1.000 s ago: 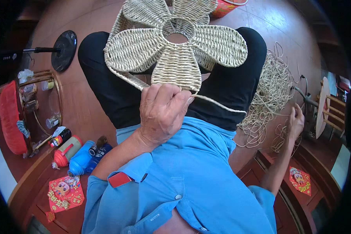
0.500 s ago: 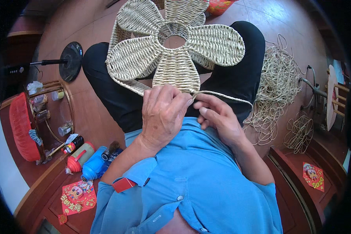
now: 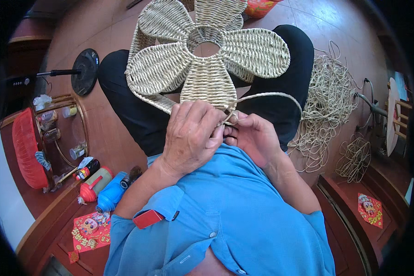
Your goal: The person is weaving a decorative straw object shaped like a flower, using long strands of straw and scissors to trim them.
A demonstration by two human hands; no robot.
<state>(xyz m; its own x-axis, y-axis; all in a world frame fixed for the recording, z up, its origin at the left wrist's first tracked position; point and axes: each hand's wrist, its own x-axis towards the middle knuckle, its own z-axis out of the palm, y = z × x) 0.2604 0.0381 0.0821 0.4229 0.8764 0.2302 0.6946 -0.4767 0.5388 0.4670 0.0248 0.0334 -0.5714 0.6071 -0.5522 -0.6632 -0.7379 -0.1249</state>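
Note:
A flower-shaped woven straw piece (image 3: pixel 255 53) with several petals around a round central hole rests across my knees. My left hand (image 3: pixel 188 133) is closed at the near end of the nearest petal, thumb and fingers pinched by its edge. A twisted straw cord (image 3: pixel 280 95) runs from that edge, arches to the right and drops past my knee. Right beside the left, my right hand (image 3: pixel 257 138) is closed, its thumb and forefinger pinching the cord at the petal's edge. The fingertips partly hide the spot where cord and weave meet.
A big heap of loose straw cord (image 3: pixel 329 101) lies on the floor at right, with a smaller coil (image 3: pixel 354 158) nearer. At left are a round fan base (image 3: pixel 84 72), a rack with jars (image 3: pixel 78 151), a blue flask (image 3: pixel 111 195) and a red-topped flask (image 3: pixel 94 186).
My right hand has turned and come in closer to the left, its fingertips now at the petal's edge. The cord has risen into a higher arch. My left hand has barely moved.

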